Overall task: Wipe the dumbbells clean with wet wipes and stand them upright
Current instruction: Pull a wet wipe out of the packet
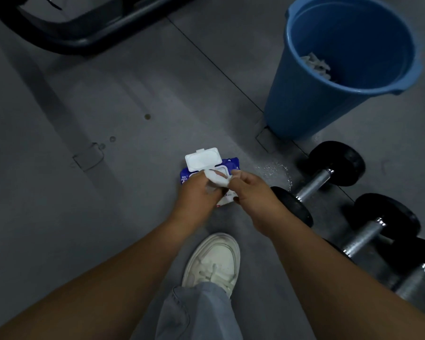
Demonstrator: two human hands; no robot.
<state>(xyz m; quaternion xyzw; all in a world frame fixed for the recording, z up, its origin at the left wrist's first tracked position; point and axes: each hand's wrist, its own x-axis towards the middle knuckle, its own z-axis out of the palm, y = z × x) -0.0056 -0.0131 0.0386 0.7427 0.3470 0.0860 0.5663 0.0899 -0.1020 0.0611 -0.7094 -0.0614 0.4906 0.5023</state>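
Centrally, the left hand [199, 191] and right hand [253, 195] each pinch one white wet wipe [217, 179] held between them, directly over the blue wipe pack [232, 163], which lies on the floor with its lid open. The nearest dumbbell [315, 184] lies on its side just right of the right hand, two further dumbbells [364, 235] beside it, near a blue bucket [304, 99].

Your wipes pack [201, 159] lies on the floor [108, 119] at centre. At two o'clock stands the bucket [304, 106], crumpled wipes [317, 66] inside. Dumbbells [313, 184] lie at four o'clock, your shoe [214, 258] at six.
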